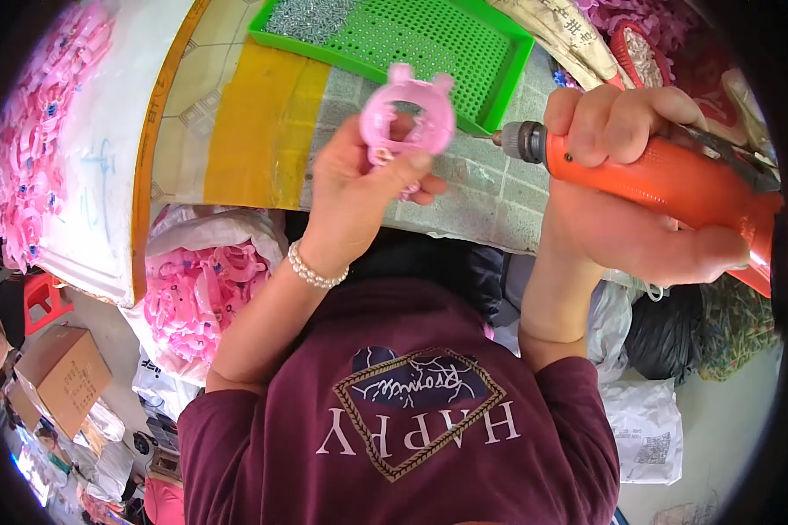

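Note:
My left hand [363, 179] pinches a pink plastic ring-shaped part [407, 114] with two small ear-like tabs on top, held up above the table near the green tray's front edge. At the right, my right hand [613, 192] is wrapped round an orange electric screwdriver [648, 184]. Its dark chuck [523, 141] and short bit point left toward the pink part, with a gap between them. Behind both hands lies a shallow green perforated tray [411, 52], with many small silver screws [311, 19] heaped in its left end.
A white board with a yellow edge [140, 175] bears pink parts [39, 131] at the left. Below it stands a white sack of pink pieces [206, 302]. A red basket [635, 57] sits at the far right, and a cardboard box [66, 372] on the floor at lower left.

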`<state>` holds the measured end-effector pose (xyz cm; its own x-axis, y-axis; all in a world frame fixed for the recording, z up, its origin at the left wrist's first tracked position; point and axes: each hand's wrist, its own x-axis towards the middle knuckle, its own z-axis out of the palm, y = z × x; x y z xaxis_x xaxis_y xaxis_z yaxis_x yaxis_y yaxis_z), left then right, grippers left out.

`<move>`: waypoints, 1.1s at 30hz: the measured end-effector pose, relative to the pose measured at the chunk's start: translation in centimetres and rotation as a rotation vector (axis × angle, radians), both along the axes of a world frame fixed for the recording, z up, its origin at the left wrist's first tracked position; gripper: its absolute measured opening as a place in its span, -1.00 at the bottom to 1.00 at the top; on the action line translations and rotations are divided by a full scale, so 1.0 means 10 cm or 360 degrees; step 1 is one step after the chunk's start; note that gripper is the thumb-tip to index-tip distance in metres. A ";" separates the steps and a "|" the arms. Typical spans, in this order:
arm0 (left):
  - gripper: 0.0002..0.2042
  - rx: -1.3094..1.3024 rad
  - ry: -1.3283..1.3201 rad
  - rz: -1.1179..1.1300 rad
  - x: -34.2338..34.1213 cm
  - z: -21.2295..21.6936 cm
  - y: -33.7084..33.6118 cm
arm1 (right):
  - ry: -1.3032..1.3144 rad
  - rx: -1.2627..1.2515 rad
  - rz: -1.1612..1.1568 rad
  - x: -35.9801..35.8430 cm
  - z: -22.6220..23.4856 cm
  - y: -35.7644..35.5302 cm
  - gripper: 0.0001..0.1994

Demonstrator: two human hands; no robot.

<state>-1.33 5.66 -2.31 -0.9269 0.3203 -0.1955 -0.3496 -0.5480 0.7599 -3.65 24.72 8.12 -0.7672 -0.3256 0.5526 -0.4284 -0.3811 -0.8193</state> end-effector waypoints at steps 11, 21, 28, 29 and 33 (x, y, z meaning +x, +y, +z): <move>-0.72 -0.0011 -0.0027 0.0301 -0.19 0.11 -0.23 | -0.0445 -0.0259 -0.0778 -0.22 -0.51 -0.30 -0.09; -0.70 -0.0041 0.0012 0.0298 -0.20 0.06 -0.22 | -0.0228 0.0073 -0.0759 -0.41 -0.81 -0.39 -0.18; -0.70 -0.0045 0.0069 0.0298 -0.20 0.05 -0.20 | -0.0271 0.0090 -0.0667 -0.36 -0.83 -0.41 -0.22; -0.70 -0.0047 0.0067 0.0298 -0.21 0.06 -0.20 | -0.0220 0.0090 -0.0629 -0.36 -0.83 -0.41 -0.24; -0.70 -0.0043 0.0074 0.0301 -0.20 0.05 -0.21 | -0.0172 0.0115 -0.0686 -0.35 -0.82 -0.47 -0.26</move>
